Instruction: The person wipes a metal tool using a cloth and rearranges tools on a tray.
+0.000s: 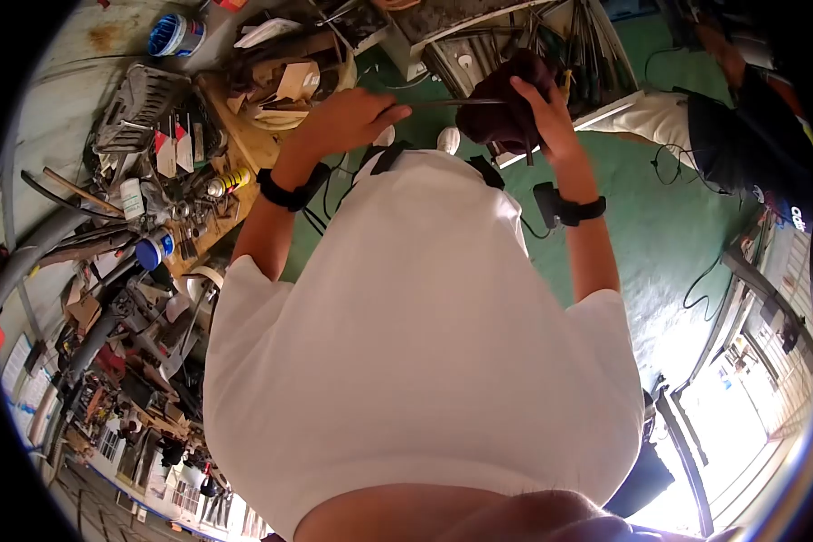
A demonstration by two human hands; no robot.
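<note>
My left hand (348, 119) is closed in a fist around one end of a thin metal rod (443, 102), whose exact kind I cannot make out. The rod runs sideways to a dark maroon cloth (501, 113), where its far end is hidden. Bunched up, the cloth sits in my right hand (544, 113), with the thumb and fingers pressed against it. Both hands are held out in front of my body, above the green floor (641, 208).
On the left stands a cluttered wooden bench (244, 135) with a yellow can (228, 182), a white bottle (132, 199) and a blue-and-white tub (154, 247). Beyond my right hand, a rack (596, 54) holds several long rods. Another person's leg (650, 117) is at the right.
</note>
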